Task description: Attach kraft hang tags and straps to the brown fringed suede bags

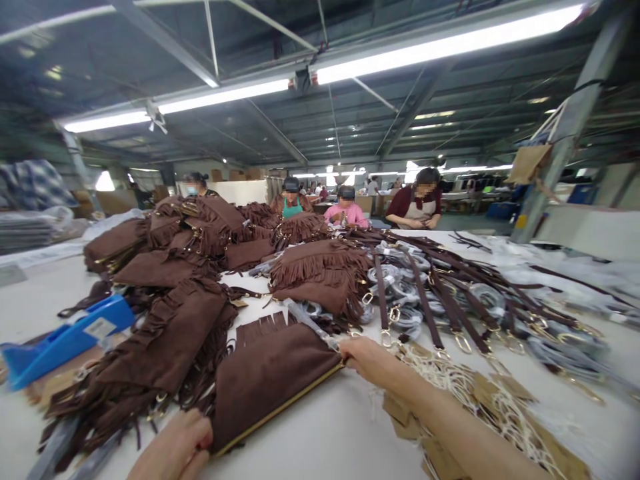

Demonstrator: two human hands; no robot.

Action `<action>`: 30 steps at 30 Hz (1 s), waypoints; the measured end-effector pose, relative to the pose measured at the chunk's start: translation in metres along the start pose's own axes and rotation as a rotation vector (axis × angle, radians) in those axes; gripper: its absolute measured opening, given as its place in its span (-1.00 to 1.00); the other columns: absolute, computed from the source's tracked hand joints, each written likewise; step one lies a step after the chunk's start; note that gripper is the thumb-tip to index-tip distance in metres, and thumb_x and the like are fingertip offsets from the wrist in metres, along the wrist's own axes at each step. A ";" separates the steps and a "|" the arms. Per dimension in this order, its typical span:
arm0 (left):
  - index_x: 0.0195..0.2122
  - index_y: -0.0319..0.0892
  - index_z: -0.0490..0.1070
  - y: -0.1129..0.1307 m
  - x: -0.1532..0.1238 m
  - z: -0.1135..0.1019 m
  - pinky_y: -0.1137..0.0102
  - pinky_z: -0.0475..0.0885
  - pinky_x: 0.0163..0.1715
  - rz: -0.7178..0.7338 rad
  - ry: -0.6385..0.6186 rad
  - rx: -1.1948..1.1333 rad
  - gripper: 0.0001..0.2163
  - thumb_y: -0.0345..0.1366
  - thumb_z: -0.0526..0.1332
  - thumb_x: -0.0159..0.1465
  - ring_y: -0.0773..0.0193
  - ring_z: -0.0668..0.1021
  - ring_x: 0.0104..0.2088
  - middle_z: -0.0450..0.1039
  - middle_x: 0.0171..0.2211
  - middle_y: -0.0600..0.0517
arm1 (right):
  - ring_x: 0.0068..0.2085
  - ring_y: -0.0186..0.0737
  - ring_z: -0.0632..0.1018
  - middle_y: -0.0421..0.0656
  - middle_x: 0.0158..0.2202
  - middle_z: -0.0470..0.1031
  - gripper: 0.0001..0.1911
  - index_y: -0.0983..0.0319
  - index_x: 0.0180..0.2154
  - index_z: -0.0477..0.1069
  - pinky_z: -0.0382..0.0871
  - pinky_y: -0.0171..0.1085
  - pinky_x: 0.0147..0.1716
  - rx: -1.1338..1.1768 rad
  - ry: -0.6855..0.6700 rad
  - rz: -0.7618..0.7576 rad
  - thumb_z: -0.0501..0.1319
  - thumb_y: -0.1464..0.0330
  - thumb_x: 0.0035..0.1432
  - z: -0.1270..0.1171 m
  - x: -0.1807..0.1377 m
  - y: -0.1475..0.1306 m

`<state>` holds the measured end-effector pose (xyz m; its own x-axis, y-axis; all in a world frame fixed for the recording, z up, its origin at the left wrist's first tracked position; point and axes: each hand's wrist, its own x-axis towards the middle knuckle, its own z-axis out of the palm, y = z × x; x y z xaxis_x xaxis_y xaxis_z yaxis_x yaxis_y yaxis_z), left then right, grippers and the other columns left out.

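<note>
A brown fringed bag with a gold zipper along its near edge lies on the white table in front of me. My left hand has its fingers curled closed at the bag's lower left corner. At the opposite end, my right hand grips the right corner, near the end of the zipper. Fringe points away from me along the bag's far side. Close to my left hand lies another brown fringed bag. Under my right forearm are brown paper tags with white strings.
Brown fringed bags are heaped at the back left. A blue plastic bin stands at the left. Dark straps with gold clasps and plastic wrapping spread over the right. Several people work across the table.
</note>
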<state>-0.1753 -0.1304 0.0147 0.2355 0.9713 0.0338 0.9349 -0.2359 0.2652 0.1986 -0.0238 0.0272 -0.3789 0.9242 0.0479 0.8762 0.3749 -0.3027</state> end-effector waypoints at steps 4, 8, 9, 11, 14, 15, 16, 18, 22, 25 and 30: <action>-0.04 -0.10 0.44 0.061 0.041 0.004 0.12 0.31 0.13 0.170 0.202 0.058 -0.73 -0.27 0.09 0.27 0.02 0.39 0.13 0.38 0.12 -0.10 | -0.28 -0.22 0.48 -0.17 -0.38 0.52 -0.77 0.25 -0.31 0.44 0.21 -0.35 -0.33 0.079 0.007 0.010 0.12 0.58 -0.01 0.009 -0.011 0.000; 0.27 -0.19 0.15 0.114 0.091 0.032 0.04 0.12 0.27 0.392 0.075 0.241 -0.45 -0.41 0.11 0.21 0.00 0.12 0.32 0.05 0.33 -0.12 | -0.41 -0.30 0.48 -0.24 -0.47 0.50 -0.78 0.24 -0.32 0.44 0.21 -0.39 -0.42 0.143 -0.002 0.018 0.12 0.57 -0.02 0.002 -0.011 0.009; 0.28 -0.23 0.13 0.119 0.100 0.040 0.06 0.11 0.27 0.423 0.013 0.297 -0.43 -0.49 0.05 0.20 0.03 0.13 0.31 0.04 0.33 -0.14 | -0.45 -0.31 0.47 -0.25 -0.51 0.49 -0.80 0.24 -0.34 0.45 0.21 -0.40 -0.45 0.157 -0.010 0.017 0.13 0.56 -0.01 0.001 -0.010 0.012; 0.27 -0.32 0.14 0.120 0.113 0.053 0.10 0.12 0.28 0.459 -0.069 0.383 -0.40 -0.59 -0.04 0.15 0.08 0.17 0.30 0.07 0.30 -0.18 | -0.50 -0.33 0.47 -0.28 -0.59 0.46 -0.83 0.25 -0.38 0.46 0.21 -0.42 -0.47 0.172 -0.027 0.015 0.14 0.56 0.00 -0.003 -0.007 0.020; 0.24 -0.36 0.17 0.109 0.118 0.064 0.11 0.14 0.27 0.485 -0.055 0.417 -0.40 -0.61 -0.09 0.13 0.08 0.21 0.28 0.12 0.28 -0.22 | -0.49 -0.33 0.49 -0.26 -0.59 0.48 -0.86 0.25 -0.42 0.48 0.22 -0.42 -0.45 0.162 -0.033 0.017 0.18 0.55 0.01 -0.007 -0.002 0.031; 0.24 -0.35 0.18 0.105 0.117 0.065 0.10 0.15 0.26 0.495 -0.041 0.414 -0.41 -0.61 -0.09 0.14 0.08 0.22 0.27 0.13 0.27 -0.23 | -0.46 -0.32 0.51 -0.25 -0.57 0.50 -0.87 0.24 -0.43 0.49 0.23 -0.41 -0.43 0.153 -0.032 0.017 0.19 0.53 0.01 -0.009 -0.001 0.033; 0.24 -0.34 0.19 0.102 0.116 0.066 0.10 0.15 0.26 0.502 -0.028 0.409 -0.41 -0.60 -0.09 0.14 0.09 0.23 0.27 0.13 0.27 -0.22 | -0.43 -0.30 0.52 -0.23 -0.54 0.53 -0.89 0.24 -0.43 0.49 0.24 -0.40 -0.40 0.140 -0.029 0.020 0.21 0.52 0.02 -0.010 0.000 0.036; 0.24 -0.31 0.18 0.100 0.112 0.063 0.09 0.14 0.26 0.504 -0.029 0.399 -0.40 -0.60 -0.08 0.13 0.09 0.23 0.27 0.13 0.28 -0.21 | -0.32 -0.24 0.55 -0.16 -0.43 0.58 -0.91 0.24 -0.44 0.50 0.25 -0.37 -0.33 0.109 -0.011 0.034 0.22 0.47 0.06 -0.014 0.003 0.037; 0.10 -0.37 0.36 0.119 0.111 0.045 0.01 0.23 0.17 0.402 -0.099 0.298 -0.57 -0.46 0.03 0.20 -0.09 0.35 0.19 0.32 0.16 -0.32 | -0.09 -0.10 0.53 -0.01 -0.17 0.58 -0.75 0.24 -0.26 0.51 0.26 -0.25 -0.15 0.079 0.072 0.097 0.08 0.32 0.27 -0.010 0.015 0.023; -0.26 -0.30 0.54 0.147 0.125 0.032 0.07 0.38 -0.03 0.336 -0.111 0.169 -0.73 -0.37 0.04 0.25 -0.10 0.54 -0.09 0.54 -0.18 -0.30 | -0.01 -0.03 0.50 -0.02 -0.10 0.55 -0.72 0.22 -0.14 0.47 0.28 -0.15 -0.06 0.114 0.091 0.142 0.18 0.19 0.23 0.003 0.032 0.005; -0.33 -0.24 0.52 0.178 0.157 0.038 0.27 0.38 -0.14 0.332 -0.060 0.013 -0.69 -0.45 -0.05 0.26 0.07 0.55 -0.19 0.54 -0.26 -0.20 | -0.07 -0.12 0.51 -0.09 -0.03 0.47 -0.72 0.26 -0.06 0.41 0.43 -0.06 -0.09 0.249 0.023 0.208 0.22 0.25 0.24 0.012 0.057 0.001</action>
<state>0.0382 -0.0209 0.0311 0.5426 0.8379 0.0597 0.8076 -0.5399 0.2372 0.1745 0.0287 0.0185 -0.1896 0.9817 -0.0187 0.8336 0.1509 -0.5314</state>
